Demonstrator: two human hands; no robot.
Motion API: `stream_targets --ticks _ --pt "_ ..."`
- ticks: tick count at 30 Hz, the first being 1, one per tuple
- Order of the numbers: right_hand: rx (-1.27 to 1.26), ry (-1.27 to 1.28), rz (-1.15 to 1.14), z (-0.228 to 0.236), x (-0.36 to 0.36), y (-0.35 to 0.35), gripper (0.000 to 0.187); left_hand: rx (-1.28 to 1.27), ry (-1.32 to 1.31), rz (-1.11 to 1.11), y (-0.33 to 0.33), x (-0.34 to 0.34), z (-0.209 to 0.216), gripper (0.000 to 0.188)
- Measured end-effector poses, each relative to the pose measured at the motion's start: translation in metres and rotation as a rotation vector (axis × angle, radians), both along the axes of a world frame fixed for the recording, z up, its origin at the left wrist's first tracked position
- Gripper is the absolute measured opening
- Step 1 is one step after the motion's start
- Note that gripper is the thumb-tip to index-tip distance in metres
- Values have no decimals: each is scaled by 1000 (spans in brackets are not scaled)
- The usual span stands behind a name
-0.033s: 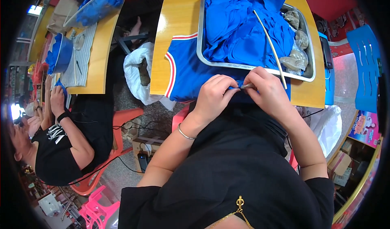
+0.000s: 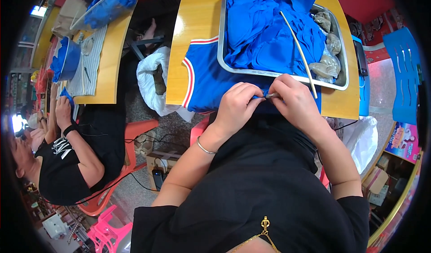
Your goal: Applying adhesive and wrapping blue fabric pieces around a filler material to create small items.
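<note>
My left hand point(image 2: 240, 106) pinches a scrap of blue cloth point(image 2: 256, 97) between thumb and fingertips. Close against it, my right hand point(image 2: 294, 101) is closed on a small greyish piece point(image 2: 272, 95), whose kind is too small to tell. The fingertips of both hands nearly meet in front of the table's near edge. Just beyond them lies a blue sleeveless jersey point(image 2: 204, 80) with white and red trim. A metal tray point(image 2: 221, 51) stands partly on it, heaped with blue cloth pieces point(image 2: 253, 33). A thin pale stick point(image 2: 294, 40) lies across the heap, its near end past the rim.
Small clear bags of brownish stuff point(image 2: 330, 67) sit along the tray's right side. A white sack point(image 2: 150, 85) stands left of the wooden table point(image 2: 179, 42). Farther left, a co-worker point(image 2: 72, 163) handles blue cloth at another table point(image 2: 107, 69) by a blue basin point(image 2: 70, 60). Cables cross the floor.
</note>
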State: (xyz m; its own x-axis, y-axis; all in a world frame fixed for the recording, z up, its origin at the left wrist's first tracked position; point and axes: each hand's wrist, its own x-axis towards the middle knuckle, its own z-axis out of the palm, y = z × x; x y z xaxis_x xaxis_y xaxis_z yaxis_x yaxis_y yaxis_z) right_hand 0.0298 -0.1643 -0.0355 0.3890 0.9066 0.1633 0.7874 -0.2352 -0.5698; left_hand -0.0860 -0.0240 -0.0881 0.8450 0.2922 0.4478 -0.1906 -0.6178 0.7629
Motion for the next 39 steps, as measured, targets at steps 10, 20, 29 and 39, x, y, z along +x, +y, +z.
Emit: stream_targets --ticks 10,20,29,39 --pt "10 -63 -92 -4 -6 0 15 -45 41 -7 -1 1 2 12" --pt "-36 -62 -13 3 4 -8 10 -370 103 -56 -11 3 -4 11" --pt "-44 -87 10 5 5 -8 13 -120 49 -50 -8 2 -1 11" --pt "-33 -199 89 8 8 -8 9 -120 65 -42 -10 2 -2 11"
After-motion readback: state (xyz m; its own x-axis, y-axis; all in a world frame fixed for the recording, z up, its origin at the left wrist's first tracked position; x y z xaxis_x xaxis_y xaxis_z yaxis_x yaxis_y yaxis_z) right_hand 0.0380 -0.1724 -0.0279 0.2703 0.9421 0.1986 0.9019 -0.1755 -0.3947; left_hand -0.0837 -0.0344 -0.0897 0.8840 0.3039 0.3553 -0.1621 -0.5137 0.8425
